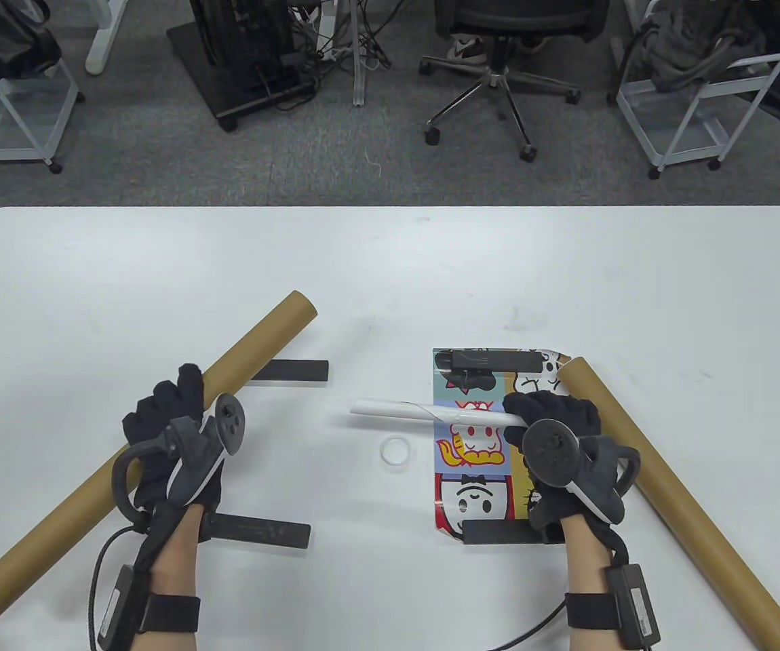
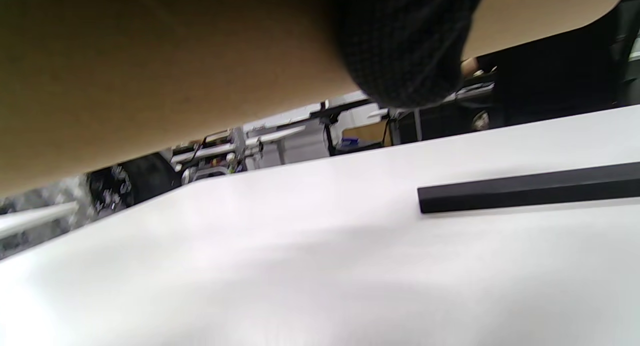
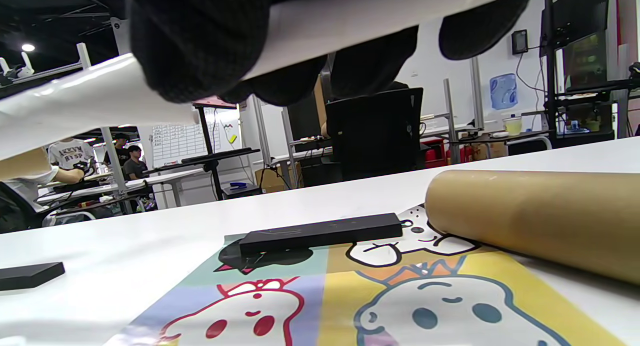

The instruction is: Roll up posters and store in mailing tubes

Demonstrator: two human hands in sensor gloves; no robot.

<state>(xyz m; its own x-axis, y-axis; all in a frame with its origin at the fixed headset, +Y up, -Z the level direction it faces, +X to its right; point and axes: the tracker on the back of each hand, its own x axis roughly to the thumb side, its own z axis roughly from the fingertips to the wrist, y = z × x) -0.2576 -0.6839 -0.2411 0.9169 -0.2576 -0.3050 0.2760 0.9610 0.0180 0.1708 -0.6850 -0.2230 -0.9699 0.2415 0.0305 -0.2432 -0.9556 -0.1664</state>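
Note:
My left hand (image 1: 166,413) grips a long brown mailing tube (image 1: 125,461) near its middle; the tube slants from the table's near left up toward the centre and fills the top of the left wrist view (image 2: 150,71). My right hand (image 1: 553,420) grips a rolled white poster (image 1: 417,411) at its right end, and the roll points left above the table. In the right wrist view my fingers (image 3: 200,41) wrap that roll (image 3: 90,106). Under the right hand a colourful cartoon poster (image 1: 478,441) lies flat, held down by black weight bars at its far (image 1: 488,360) and near (image 1: 498,531) edges.
A second brown tube (image 1: 675,495) lies diagonally along the flat poster's right side. Two more black bars lie on the left half of the table (image 1: 291,371) (image 1: 261,532). A clear tape ring (image 1: 395,451) sits near the centre. Beyond the table stand an office chair (image 1: 498,81) and carts.

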